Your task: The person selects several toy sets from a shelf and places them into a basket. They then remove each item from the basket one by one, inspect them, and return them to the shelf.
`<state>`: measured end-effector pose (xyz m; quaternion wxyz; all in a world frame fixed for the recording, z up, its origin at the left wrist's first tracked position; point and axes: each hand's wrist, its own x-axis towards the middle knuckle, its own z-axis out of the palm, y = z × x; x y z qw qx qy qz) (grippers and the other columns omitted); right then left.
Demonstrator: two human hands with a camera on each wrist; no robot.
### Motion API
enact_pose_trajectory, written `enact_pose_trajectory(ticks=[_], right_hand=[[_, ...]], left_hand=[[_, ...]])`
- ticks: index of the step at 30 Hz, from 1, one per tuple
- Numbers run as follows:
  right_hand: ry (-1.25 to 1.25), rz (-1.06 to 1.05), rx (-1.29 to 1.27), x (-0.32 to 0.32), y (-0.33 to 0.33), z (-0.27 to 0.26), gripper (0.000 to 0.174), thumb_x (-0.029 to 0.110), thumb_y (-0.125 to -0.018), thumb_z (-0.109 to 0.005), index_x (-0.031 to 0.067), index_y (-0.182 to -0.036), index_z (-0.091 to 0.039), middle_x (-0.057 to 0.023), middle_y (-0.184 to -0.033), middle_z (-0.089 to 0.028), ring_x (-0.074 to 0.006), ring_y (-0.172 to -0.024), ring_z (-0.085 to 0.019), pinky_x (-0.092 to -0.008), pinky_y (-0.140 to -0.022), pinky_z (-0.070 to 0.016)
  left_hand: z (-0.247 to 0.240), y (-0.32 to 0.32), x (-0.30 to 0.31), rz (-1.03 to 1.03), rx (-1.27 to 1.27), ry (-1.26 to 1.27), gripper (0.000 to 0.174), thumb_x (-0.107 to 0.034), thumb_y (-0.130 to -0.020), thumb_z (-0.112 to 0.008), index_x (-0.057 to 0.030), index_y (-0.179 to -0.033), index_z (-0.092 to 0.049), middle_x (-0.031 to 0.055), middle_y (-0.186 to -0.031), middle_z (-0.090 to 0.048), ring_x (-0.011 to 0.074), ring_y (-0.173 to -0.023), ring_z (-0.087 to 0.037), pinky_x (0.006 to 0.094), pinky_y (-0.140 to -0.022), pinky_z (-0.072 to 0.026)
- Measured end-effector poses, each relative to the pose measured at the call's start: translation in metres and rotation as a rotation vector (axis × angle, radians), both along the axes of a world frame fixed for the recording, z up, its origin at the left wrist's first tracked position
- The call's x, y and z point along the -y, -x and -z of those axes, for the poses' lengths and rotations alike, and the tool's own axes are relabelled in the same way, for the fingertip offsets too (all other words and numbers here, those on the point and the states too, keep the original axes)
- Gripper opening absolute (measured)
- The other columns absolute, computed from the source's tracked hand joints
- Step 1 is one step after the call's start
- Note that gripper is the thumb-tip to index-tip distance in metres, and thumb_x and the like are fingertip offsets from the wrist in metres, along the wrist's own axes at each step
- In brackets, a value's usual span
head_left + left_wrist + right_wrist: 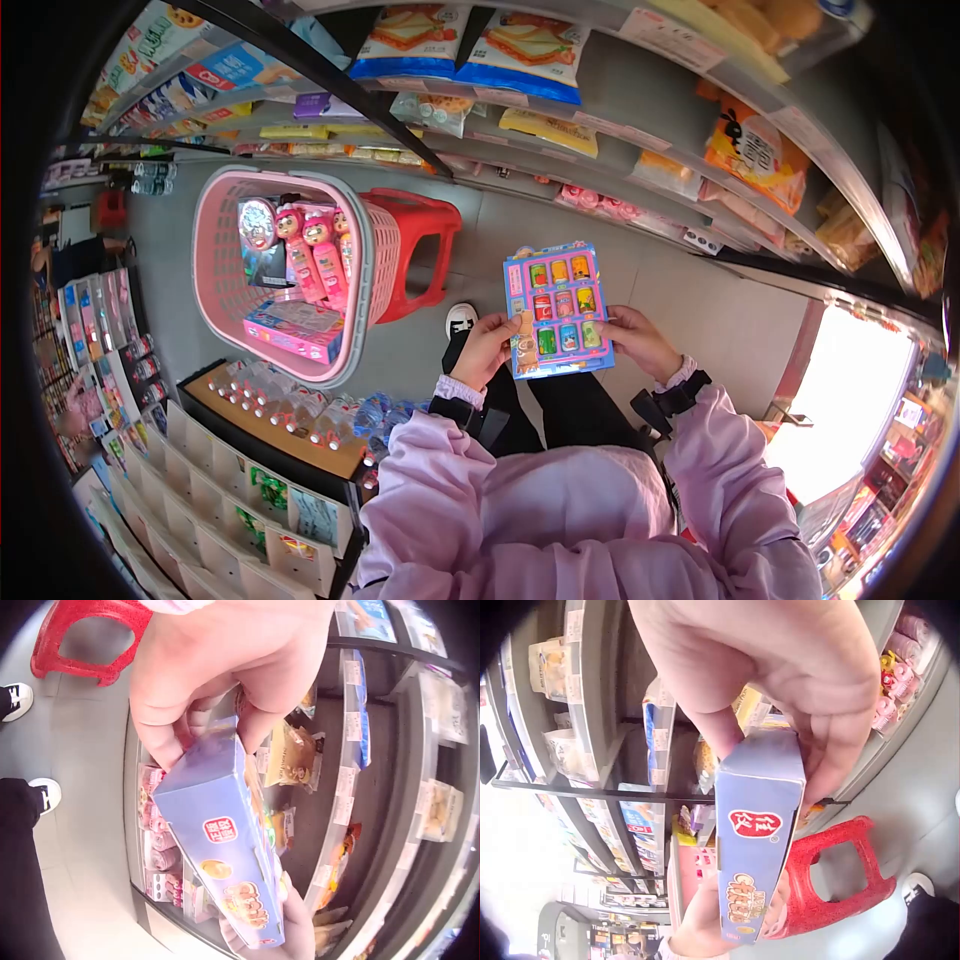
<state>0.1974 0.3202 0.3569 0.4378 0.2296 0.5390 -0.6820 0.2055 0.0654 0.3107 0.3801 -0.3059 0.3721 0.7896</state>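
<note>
A blue boxed set (557, 312) with rows of small colourful cans on its front is held up before the person's lap. The left hand (484, 349) pinches its left side, thumb over the front and fingers behind. On the opposite side, the right hand (641, 343) grips the edge in the same way. The left wrist view shows the narrow purple-blue side of the box (217, 840) with the left hand (217, 675) at its end. In the right wrist view, the right hand (780, 682) holds the other end of the box (754, 825).
A pink basket (205, 250) stands on a red stool (425, 255) at left, holding pink bottles (322, 250) and a pink box (295, 330). Shelves of packaged snacks (755, 150) curve along the far side. Bottled drinks (300, 410) line a low ledge near the person's left.
</note>
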Motion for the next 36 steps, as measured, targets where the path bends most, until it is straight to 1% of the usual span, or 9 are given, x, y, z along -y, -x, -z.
enact_pose_trajectory(ticks=[3,10,14,17,22,25,29,34,36], right_hand=[[-0.019,-0.026,0.019,-0.005,0.011,0.024,0.039,0.021,-0.084,-0.057,-0.0003,-0.116,-0.045,-0.0067,-0.101,-0.054,-0.0139,-0.093,-0.055,-0.0283,-0.08,-0.0464],[0.034,-0.11,0.093,0.012,0.04,0.072,0.038,0.02,-0.084,-0.056,-0.0011,-0.114,-0.046,-0.0068,-0.1,-0.055,-0.0133,-0.089,-0.056,-0.0269,-0.079,-0.0465],[0.043,-0.178,0.108,0.03,0.055,0.097,0.038,0.022,-0.085,-0.055,-0.0021,-0.113,-0.046,-0.0068,-0.101,-0.055,-0.0131,-0.093,-0.055,-0.0274,-0.081,-0.0459],[0.055,-0.173,0.144,0.041,0.069,0.123,0.039,0.026,-0.085,-0.056,-0.001,-0.113,-0.047,-0.0068,-0.101,-0.055,-0.0127,-0.094,-0.055,-0.0278,-0.084,-0.0441],[0.051,-0.118,0.115,0.054,0.1,0.161,0.037,0.032,-0.085,-0.057,0.0045,-0.108,-0.051,-0.0043,-0.096,-0.058,-0.0127,-0.085,-0.057,-0.0264,-0.077,-0.0442],[0.034,-0.112,0.1,0.062,0.118,0.179,0.038,0.032,-0.084,-0.058,0.0042,-0.109,-0.051,-0.0039,-0.095,-0.058,-0.013,-0.084,-0.057,-0.0258,-0.077,-0.0442],[-0.056,-0.214,-0.001,0.069,0.125,0.202,0.036,0.027,-0.083,-0.06,0.0014,-0.108,-0.052,-0.0051,-0.095,-0.057,-0.0107,-0.086,-0.055,-0.0237,-0.076,-0.0448],[-0.034,-0.234,-0.013,0.077,0.133,0.215,0.034,0.024,-0.082,-0.061,0.0013,-0.105,-0.052,-0.0043,-0.093,-0.056,-0.011,-0.087,-0.054,-0.0243,-0.077,-0.0447],[-0.014,-0.256,-0.042,0.077,0.134,0.225,0.034,0.024,-0.082,-0.061,0.0015,-0.106,-0.051,-0.0036,-0.094,-0.056,-0.0105,-0.087,-0.054,-0.024,-0.076,-0.0444]], left_hand=[[0.025,0.001,-0.005,-0.017,0.015,0.03,0.026,-0.02,-0.088,-0.052,0.0028,-0.1,-0.05,0.0084,-0.095,-0.058,0.0153,-0.086,-0.058,0.029,-0.075,-0.0496],[0.063,0.001,0.008,-0.116,0.034,0.09,0.026,-0.019,-0.087,-0.053,0.0037,-0.1,-0.051,0.008,-0.091,-0.058,0.0141,-0.082,-0.059,0.0285,-0.073,-0.0507],[0.092,0.004,0.027,-0.15,0.056,0.114,0.023,-0.019,-0.087,-0.053,0.0029,-0.096,-0.052,0.0083,-0.091,-0.058,0.0148,-0.082,-0.058,0.0287,-0.074,-0.0489],[0.104,0.017,0.043,-0.127,0.025,0.092,0.024,-0.018,-0.087,-0.053,0.0028,-0.098,-0.052,0.0081,-0.092,-0.058,0.0149,-0.082,-0.058,0.0287,-0.074,-0.0487],[0.142,0.031,0.063,-0.127,0.015,0.052,0.027,-0.015,-0.087,-0.051,0.0037,-0.108,-0.05,0.0094,-0.098,-0.058,0.0165,-0.088,-0.058,0.0296,-0.078,-0.048],[0.159,0.036,0.068,-0.138,0.025,0.079,0.029,-0.016,-0.086,-0.054,0.0031,-0.108,-0.05,0.0071,-0.094,-0.058,0.0145,-0.087,-0.058,0.0274,-0.078,-0.0477],[0.177,0.043,0.072,-0.156,0.007,0.085,0.03,-0.014,-0.086,-0.054,0.0047,-0.108,-0.049,0.0071,-0.093,-0.057,0.0137,-0.086,-0.058,0.0264,-0.077,-0.0475],[0.204,0.044,0.073,-0.18,-0.058,0.094,0.03,-0.014,-0.085,-0.054,0.0063,-0.107,-0.049,0.007,-0.09,-0.057,0.0103,-0.084,-0.055,0.0237,-0.073,-0.0458],[0.22,0.045,0.075,-0.138,-0.092,0.166,0.028,-0.014,-0.086,-0.053,0.0062,-0.105,-0.051,0.0069,-0.09,-0.057,0.0099,-0.082,-0.054,0.0239,-0.071,-0.0448]])
